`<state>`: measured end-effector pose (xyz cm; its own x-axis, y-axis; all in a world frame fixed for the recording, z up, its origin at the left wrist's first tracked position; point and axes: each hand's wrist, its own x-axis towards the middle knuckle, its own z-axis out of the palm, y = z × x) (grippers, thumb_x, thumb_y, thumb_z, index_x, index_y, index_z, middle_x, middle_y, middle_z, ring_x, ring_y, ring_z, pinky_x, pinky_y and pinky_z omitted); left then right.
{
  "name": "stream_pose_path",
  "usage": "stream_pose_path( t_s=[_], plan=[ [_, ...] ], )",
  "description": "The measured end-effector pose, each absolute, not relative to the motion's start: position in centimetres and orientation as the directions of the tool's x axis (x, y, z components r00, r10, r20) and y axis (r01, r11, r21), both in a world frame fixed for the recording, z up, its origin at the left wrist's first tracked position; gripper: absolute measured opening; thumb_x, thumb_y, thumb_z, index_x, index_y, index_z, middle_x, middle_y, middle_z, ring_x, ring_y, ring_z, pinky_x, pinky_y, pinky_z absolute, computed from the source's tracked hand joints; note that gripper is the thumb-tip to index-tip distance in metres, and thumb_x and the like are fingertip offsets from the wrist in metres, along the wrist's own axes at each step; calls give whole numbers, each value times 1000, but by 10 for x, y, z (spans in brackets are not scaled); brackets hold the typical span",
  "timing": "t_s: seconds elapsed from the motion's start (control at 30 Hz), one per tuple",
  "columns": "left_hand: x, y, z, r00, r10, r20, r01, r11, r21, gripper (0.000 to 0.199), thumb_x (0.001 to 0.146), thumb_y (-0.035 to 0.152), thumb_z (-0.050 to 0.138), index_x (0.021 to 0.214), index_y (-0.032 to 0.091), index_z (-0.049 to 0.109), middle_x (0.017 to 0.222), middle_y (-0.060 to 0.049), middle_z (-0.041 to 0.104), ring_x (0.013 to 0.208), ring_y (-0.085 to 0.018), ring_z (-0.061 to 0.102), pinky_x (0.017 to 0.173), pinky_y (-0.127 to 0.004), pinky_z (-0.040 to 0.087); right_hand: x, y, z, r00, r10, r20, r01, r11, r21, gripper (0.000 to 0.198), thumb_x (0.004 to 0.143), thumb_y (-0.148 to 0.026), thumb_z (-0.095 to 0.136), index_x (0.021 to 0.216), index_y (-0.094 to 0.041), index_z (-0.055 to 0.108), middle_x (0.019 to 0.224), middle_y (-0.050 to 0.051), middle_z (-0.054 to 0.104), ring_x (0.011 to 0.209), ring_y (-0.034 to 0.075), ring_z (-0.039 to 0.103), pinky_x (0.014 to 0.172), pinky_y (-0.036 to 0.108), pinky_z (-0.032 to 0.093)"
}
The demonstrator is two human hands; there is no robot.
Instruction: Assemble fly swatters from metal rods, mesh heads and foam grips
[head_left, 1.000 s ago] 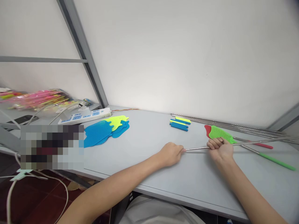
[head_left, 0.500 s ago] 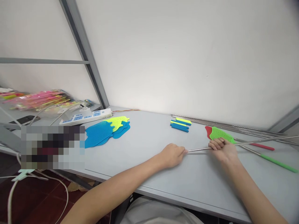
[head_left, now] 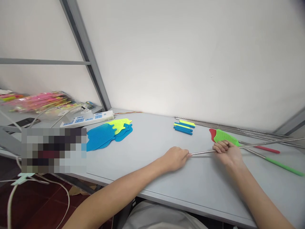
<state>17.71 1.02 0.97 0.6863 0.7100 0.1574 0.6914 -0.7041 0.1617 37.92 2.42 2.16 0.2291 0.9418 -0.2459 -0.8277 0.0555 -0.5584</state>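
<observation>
A thin metal rod (head_left: 202, 153) runs between both hands above the table. My left hand (head_left: 175, 159) is closed round its left end, which the fingers hide. My right hand (head_left: 226, 153) grips the same rod further along, and the rod sticks out past it to the right edge. Just behind the right hand lie a green fly swatter (head_left: 225, 137) and a red fly swatter (head_left: 212, 134), partly overlapped. Their rods end in a green handle grip (head_left: 283, 166) and a red handle grip (head_left: 269, 149).
Several blue and yellow handle grips (head_left: 183, 129) lie beyond my left hand. A bundle of metal rods (head_left: 250, 131) rests along the wall. Left are blue swatter heads (head_left: 101, 136), yellow swatter heads (head_left: 121, 123), a power strip (head_left: 95, 118), a phone (head_left: 25, 122) and bagged pink items (head_left: 45, 101).
</observation>
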Motion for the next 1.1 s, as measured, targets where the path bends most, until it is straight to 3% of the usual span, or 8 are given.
stream_pose_path(
  t_s=[0.57, 1.1],
  plan=[
    [175, 11, 11, 698, 695, 172, 685, -718, 125, 42, 85, 32, 13, 67, 16, 48, 53, -3, 52, 50, -14, 49, 45, -23, 28, 363, 23, 15, 386, 899, -207, -787, 204, -582, 19, 69, -11, 30, 53, -18, 23, 41, -8, 12, 30, 5, 15, 27, 17, 15],
    [177, 10, 12, 683, 714, 154, 702, -700, 133, 41, 85, 32, 15, 67, 15, 49, 54, -3, 52, 52, -14, 50, 46, -23, 29, 356, 22, 11, 391, 895, -217, -797, 211, -566, 19, 71, -12, 30, 53, -17, 25, 41, -8, 13, 31, 5, 15, 28, 18, 14]
  ],
)
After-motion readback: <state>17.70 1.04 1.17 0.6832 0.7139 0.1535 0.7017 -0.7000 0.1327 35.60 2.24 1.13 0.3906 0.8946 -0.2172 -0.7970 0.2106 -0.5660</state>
